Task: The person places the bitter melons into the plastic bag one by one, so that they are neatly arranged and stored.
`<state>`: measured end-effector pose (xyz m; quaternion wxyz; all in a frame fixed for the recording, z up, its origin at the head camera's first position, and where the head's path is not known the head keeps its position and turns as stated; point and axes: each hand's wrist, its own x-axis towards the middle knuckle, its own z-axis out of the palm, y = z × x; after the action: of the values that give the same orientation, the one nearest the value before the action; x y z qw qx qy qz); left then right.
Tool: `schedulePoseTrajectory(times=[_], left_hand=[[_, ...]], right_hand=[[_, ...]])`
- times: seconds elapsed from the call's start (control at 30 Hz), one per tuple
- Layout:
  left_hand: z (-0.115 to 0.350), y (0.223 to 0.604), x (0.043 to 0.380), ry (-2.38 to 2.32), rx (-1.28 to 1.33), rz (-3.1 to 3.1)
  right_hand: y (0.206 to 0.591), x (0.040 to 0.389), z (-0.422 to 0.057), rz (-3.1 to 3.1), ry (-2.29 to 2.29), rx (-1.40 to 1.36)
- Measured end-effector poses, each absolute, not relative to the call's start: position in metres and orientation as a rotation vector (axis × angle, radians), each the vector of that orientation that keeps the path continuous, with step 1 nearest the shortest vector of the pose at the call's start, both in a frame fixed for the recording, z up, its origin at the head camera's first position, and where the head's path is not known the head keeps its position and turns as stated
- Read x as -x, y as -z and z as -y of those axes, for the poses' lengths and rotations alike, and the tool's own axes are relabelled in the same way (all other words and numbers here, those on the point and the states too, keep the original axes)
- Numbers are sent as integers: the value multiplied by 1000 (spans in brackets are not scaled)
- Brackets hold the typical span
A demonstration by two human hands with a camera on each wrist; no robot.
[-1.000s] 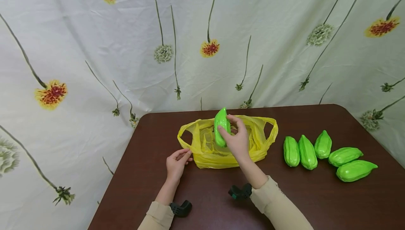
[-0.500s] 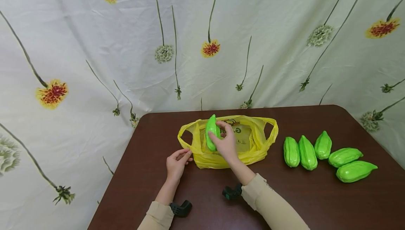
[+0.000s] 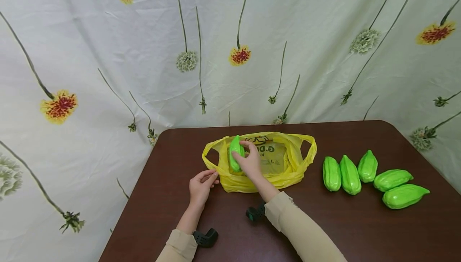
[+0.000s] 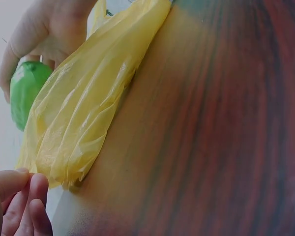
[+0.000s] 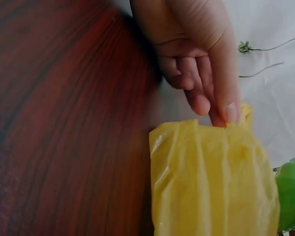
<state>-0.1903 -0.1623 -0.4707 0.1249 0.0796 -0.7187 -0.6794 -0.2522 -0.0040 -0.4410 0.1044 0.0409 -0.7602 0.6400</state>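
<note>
My left hand (image 3: 201, 186) pinches the left front edge of a yellow plastic bag (image 3: 248, 182), just below its left handle. In the left wrist view its thumb and fingers meet at the bag's corner. My right hand (image 3: 251, 162) grips a glossy green ridged fruit (image 3: 235, 150) with a pointed tip, which resembles a star fruit. Held tip-up, the fruit is over the bag's left half, within its open mouth in the head view. In the right wrist view, the fruit (image 5: 291, 191) shows at the right edge, partly behind the bag.
Several similar green fruits (image 3: 349, 176) lie on the dark brown table (image 3: 360, 230) to the right of the bag. Printed lettering shows on the bag's inner back wall. Behind the table hangs a white flowered cloth (image 3: 151, 34). Black wrist devices (image 3: 206, 238) sit near both cuffs.
My right hand has moved left and somewhat lower with the fruit, from the middle of the bag's mouth to its left part. The left hand keeps its place on the bag.
</note>
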Motion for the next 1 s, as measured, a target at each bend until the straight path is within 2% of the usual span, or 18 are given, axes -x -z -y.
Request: schedulePoseTrajectory(times=[0.37,1.0], left_hand=[[168,497,202,1953,-229,2071],[166,480,195,2002,-206,2072]], right_hand=[[455,262,12,2323,-1879,-56],[474,268,12,2430,-1817,-16]])
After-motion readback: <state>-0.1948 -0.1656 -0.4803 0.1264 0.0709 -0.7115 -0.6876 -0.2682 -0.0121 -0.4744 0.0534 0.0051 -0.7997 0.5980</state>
